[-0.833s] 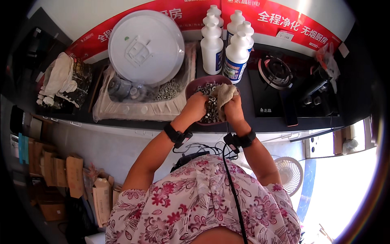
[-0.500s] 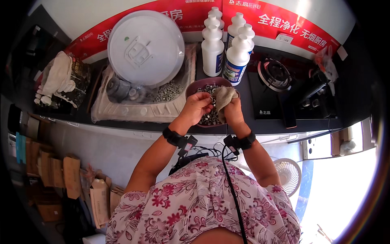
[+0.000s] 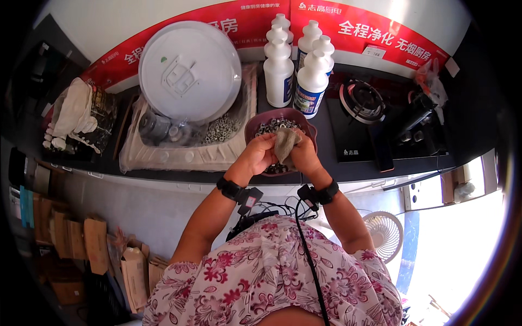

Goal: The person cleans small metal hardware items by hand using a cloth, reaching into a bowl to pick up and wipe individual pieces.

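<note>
A maroon plastic bowl on the dark counter holds many small metal nuts. Above it, my right hand grips a grey-brown cloth, which hangs over the nuts. My left hand is closed in a pinch against the cloth's left side. Whatever lies between its fingertips is hidden by the fingers and the cloth. Black bands with small boxes are strapped round both wrists.
Left of the bowl, a plastic-wrapped sink carries a round white lid and more nuts. White bottles stand behind the bowl. To the right are a black gas hob and a phone.
The cloth has swung left and now lies between both hands. My right hand has moved left, closer to my left hand. The whole view has shifted slightly.
</note>
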`<state>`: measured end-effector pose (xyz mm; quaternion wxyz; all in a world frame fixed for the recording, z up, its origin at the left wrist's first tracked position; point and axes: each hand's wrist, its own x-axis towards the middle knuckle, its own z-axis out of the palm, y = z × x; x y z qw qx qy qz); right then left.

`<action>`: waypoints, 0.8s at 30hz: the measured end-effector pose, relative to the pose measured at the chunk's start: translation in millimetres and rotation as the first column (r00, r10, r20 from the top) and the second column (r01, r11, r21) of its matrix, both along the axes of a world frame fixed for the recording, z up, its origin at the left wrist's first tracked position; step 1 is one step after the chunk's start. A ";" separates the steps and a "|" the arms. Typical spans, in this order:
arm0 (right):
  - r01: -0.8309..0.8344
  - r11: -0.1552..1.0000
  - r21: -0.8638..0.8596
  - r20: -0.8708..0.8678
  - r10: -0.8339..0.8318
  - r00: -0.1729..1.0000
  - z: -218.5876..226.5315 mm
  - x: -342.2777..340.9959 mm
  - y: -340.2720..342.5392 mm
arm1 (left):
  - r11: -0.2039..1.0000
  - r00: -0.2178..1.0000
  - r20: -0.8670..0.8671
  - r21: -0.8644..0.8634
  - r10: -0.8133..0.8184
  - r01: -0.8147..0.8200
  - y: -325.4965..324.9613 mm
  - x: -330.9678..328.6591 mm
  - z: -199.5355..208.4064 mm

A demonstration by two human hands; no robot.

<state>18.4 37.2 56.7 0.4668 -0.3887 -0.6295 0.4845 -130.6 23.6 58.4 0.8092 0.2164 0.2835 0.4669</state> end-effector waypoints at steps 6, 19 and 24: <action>0.013 1.000 -0.009 -0.062 -0.013 0.998 0.8 -2.1 -0.9 | 0.998 0.999 -0.010 -0.046 -0.042 0.041 2.2 0.2 -3.6; 0.042 0.999 0.027 0.013 -0.043 0.999 6.8 -1.5 -3.3 | 0.999 1.000 0.003 -0.034 -0.018 0.019 -1.7 -0.4 2.8; 0.074 0.996 0.046 0.011 -0.074 0.997 9.4 -1.1 -5.7 | 0.995 0.996 0.015 -0.050 -0.087 0.088 3.2 -5.2 -8.5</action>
